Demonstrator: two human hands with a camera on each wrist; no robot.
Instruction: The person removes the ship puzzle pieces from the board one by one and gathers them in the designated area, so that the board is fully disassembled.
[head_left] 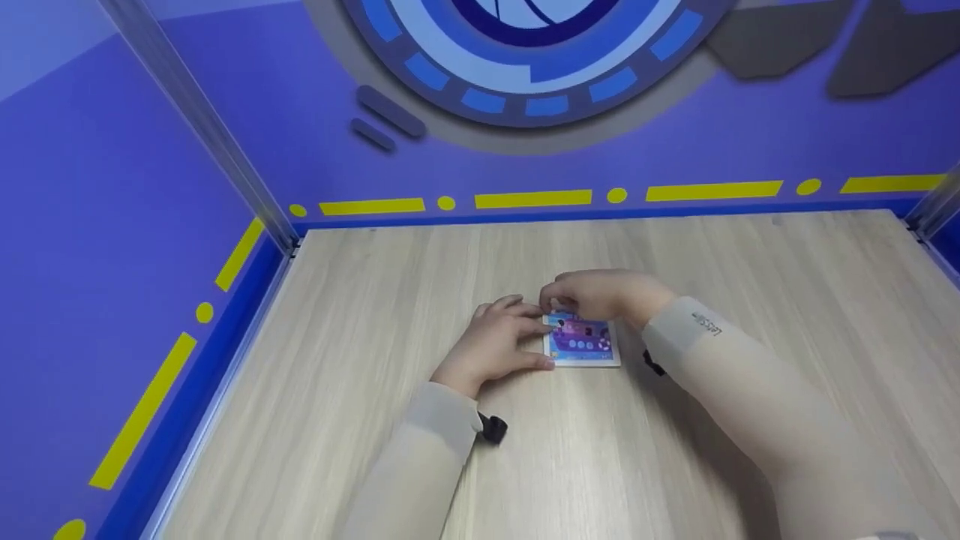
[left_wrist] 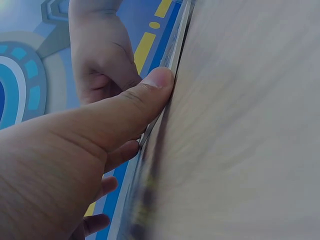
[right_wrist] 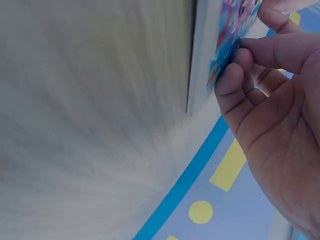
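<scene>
While the left hand (head_left: 501, 339) braces the board's (head_left: 581, 341) edge with straight fingers on the worktop (head_left: 675, 450), the right hand (head_left: 600, 295) pinches its far edge, steadying it.

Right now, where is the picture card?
In the head view, the picture card lies flat mid-table, between the left hand and the right hand, which pinches its far edge.
</scene>
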